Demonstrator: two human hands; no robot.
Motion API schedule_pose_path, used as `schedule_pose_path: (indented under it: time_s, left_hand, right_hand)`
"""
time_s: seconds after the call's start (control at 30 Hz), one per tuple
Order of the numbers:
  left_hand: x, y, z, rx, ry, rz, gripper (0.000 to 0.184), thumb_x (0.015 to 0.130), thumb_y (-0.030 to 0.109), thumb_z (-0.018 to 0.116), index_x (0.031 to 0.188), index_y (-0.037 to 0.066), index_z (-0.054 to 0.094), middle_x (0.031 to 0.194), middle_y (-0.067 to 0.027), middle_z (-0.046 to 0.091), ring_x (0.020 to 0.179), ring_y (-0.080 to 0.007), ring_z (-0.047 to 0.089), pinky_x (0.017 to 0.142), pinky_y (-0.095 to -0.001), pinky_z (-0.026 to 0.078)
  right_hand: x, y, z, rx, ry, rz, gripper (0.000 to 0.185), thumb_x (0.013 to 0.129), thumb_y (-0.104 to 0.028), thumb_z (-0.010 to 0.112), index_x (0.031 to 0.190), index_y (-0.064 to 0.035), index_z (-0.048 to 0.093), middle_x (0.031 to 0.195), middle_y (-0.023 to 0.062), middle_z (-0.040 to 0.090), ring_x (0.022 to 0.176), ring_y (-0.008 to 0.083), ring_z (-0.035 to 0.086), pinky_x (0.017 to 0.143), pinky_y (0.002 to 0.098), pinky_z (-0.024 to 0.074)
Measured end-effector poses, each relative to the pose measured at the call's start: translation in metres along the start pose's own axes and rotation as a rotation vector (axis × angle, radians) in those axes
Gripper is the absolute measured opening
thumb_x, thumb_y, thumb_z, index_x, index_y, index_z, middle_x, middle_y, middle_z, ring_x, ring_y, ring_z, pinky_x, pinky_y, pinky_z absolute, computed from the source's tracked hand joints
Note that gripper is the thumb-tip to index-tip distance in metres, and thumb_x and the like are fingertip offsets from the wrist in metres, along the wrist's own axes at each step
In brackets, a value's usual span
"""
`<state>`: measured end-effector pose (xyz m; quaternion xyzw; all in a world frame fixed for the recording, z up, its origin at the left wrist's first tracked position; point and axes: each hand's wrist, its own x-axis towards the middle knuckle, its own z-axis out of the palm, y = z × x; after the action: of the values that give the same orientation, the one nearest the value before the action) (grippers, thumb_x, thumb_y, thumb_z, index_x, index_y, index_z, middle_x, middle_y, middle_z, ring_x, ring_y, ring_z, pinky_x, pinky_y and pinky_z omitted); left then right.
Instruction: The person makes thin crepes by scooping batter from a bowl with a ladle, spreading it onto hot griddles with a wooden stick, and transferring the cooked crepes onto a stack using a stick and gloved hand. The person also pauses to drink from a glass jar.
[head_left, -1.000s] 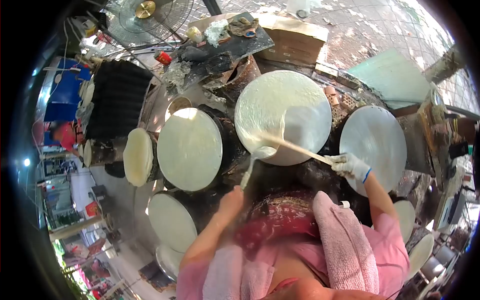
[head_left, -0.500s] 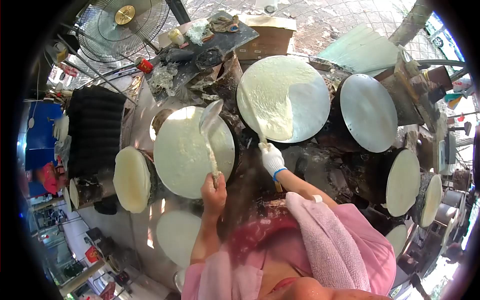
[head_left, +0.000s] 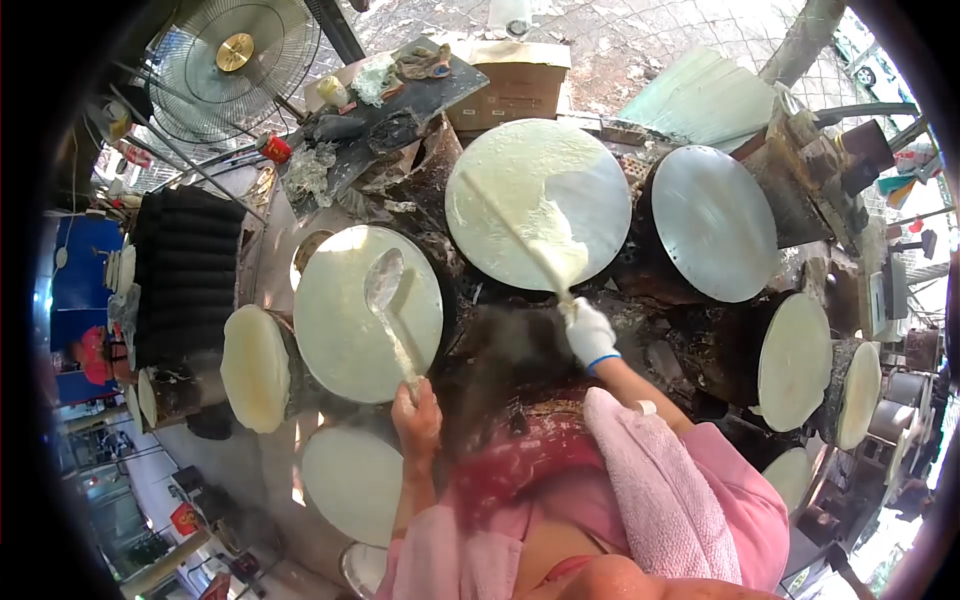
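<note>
My left hand (head_left: 417, 412), bare, is closed round the handle of a ladle (head_left: 384, 280), whose bowl hangs over a round griddle (head_left: 345, 330) covered with pale batter. My right hand (head_left: 588, 330), in a white glove with a blue cuff, grips a wooden spreader (head_left: 520, 240). The spreader reaches up across the central griddle (head_left: 608, 205) and lies in its batter (head_left: 490, 190). Batter covers the left and middle of that plate; its right part shows bare metal.
A bare griddle (head_left: 713, 222) stands at the right, with batter-covered ones (head_left: 794, 362) below it. More pale rounds lie left (head_left: 255, 368) and lower left (head_left: 352, 485). Behind are a fan (head_left: 235, 52), a cardboard box (head_left: 510, 85) and a dark board (head_left: 450, 85).
The spreader has swung from pointing left to lying over the central griddle, and the batter's edge has changed. The ladle has moved from beside the central griddle to over the left one.
</note>
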<state>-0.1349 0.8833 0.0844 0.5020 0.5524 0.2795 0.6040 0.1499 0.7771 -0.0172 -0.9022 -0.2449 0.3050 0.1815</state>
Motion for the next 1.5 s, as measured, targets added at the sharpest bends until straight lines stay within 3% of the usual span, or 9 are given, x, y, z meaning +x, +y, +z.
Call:
schedule_pose_path:
  time_s: [0.17, 0.33, 0.63, 0.77, 0.93, 1.07, 1.27, 1.3, 1.5]
  left_hand:
    - [-0.021, 0.014, 0.052, -0.063, 0.025, -0.068, 0.014, 0.098, 0.017, 0.055, 0.09, 0.006, 0.052, 0.062, 0.0028, 0.044, 0.042, -0.0041, 0.036, 0.036, -0.0208, 0.03]
    - [-0.042, 0.023, 0.093, 0.027, 0.083, -0.053, 0.014, 0.098, 0.017, 0.055, 0.096, 0.004, 0.052, 0.063, 0.0015, 0.046, 0.042, -0.0051, 0.037, 0.035, -0.0213, 0.03]
    - [-0.051, 0.018, 0.132, 0.068, 0.081, -0.086, 0.013, 0.098, 0.017, 0.055, 0.097, 0.004, 0.052, 0.063, 0.001, 0.046, 0.04, -0.0056, 0.038, 0.035, -0.0215, 0.03]
    - [-0.046, 0.024, 0.142, 0.091, 0.076, -0.13, 0.014, 0.098, 0.017, 0.056, 0.097, 0.004, 0.053, 0.063, 0.0012, 0.046, 0.041, -0.0058, 0.037, 0.036, -0.0217, 0.03]
    - [-0.047, 0.029, 0.148, 0.091, 0.098, -0.156, 0.013, 0.098, 0.017, 0.056, 0.098, 0.004, 0.053, 0.063, 0.0017, 0.045, 0.042, -0.0056, 0.037, 0.036, -0.0215, 0.03]
    - [-0.052, 0.025, 0.142, 0.139, 0.121, -0.156, 0.013, 0.098, 0.017, 0.056, 0.098, 0.004, 0.053, 0.063, 0.0016, 0.045, 0.042, -0.006, 0.037, 0.035, -0.0218, 0.03]
    - [-0.053, 0.035, 0.152, 0.175, 0.096, -0.139, 0.013, 0.098, 0.017, 0.057, 0.098, 0.005, 0.053, 0.062, 0.0019, 0.044, 0.041, -0.006, 0.037, 0.035, -0.0222, 0.03]
    - [-0.051, 0.036, 0.154, 0.13, 0.096, -0.157, 0.012, 0.098, 0.017, 0.056, 0.097, 0.005, 0.053, 0.061, 0.0021, 0.043, 0.041, -0.006, 0.036, 0.035, -0.0222, 0.029]
    - [-0.038, 0.04, 0.178, 0.128, 0.029, -0.079, 0.015, 0.098, 0.017, 0.056, 0.092, 0.005, 0.051, 0.059, 0.0018, 0.042, 0.04, -0.0065, 0.035, 0.034, -0.0225, 0.029]
  right_hand:
    - [0.073, 0.053, -0.036, 0.12, 0.092, 0.012, 0.042, 0.098, -0.042, 0.046, 0.097, -0.0023, 0.058, 0.09, 0.0259, 0.067, 0.088, 0.0453, 0.063, 0.075, 0.0539, 0.0489]
    - [0.027, 0.068, -0.069, -0.127, -0.259, -0.191, 0.037, 0.097, -0.042, 0.046, 0.103, -0.0062, 0.055, 0.088, 0.0246, 0.067, 0.085, 0.0437, 0.065, 0.075, 0.0533, 0.0499]
    - [0.109, 0.094, -0.103, 0.013, 0.018, -0.235, 0.043, 0.098, -0.042, 0.045, 0.093, -0.0021, 0.06, 0.084, 0.0244, 0.067, 0.082, 0.0436, 0.065, 0.07, 0.0512, 0.0511]
    - [0.069, 0.119, -0.095, -0.117, -0.212, -0.185, 0.065, 0.097, -0.043, 0.046, 0.152, -0.0259, 0.016, 0.09, 0.0247, 0.068, 0.087, 0.0408, 0.067, 0.077, 0.0517, 0.0506]
    - [0.153, 0.098, -0.11, -0.147, 0.193, -0.101, 0.056, 0.093, -0.035, 0.052, 0.144, -0.0167, 0.036, 0.088, 0.0208, 0.065, 0.076, 0.0411, 0.066, 0.068, 0.0527, 0.0513]
    - [0.24, 0.039, -0.134, -0.047, 0.379, -0.179, 0.033, 0.091, -0.033, 0.054, 0.11, -0.0057, 0.056, 0.093, 0.0212, 0.067, 0.079, 0.0404, 0.066, 0.069, 0.0513, 0.0518]
    - [0.192, 0.032, -0.098, 0.321, 0.348, -0.771, 0.041, 0.093, -0.016, 0.049, 0.133, -0.0203, 0.054, 0.1, 0.0168, 0.067, 0.084, 0.0315, 0.067, 0.073, 0.0421, 0.0521]
    - [0.163, 0.047, -0.095, 0.149, 0.145, -0.603, 0.051, 0.091, -0.016, 0.055, 0.14, -0.0245, 0.048, 0.098, 0.0169, 0.067, 0.083, 0.0316, 0.067, 0.072, 0.0401, 0.0528]
    - [0.066, 0.124, -0.115, 1.126, -0.202, 0.203, 0.046, 0.095, -0.034, 0.061, 0.139, -0.0196, 0.053, 0.072, -0.001, 0.059, 0.053, 0.0065, 0.05, 0.047, 0.0214, 0.0409]
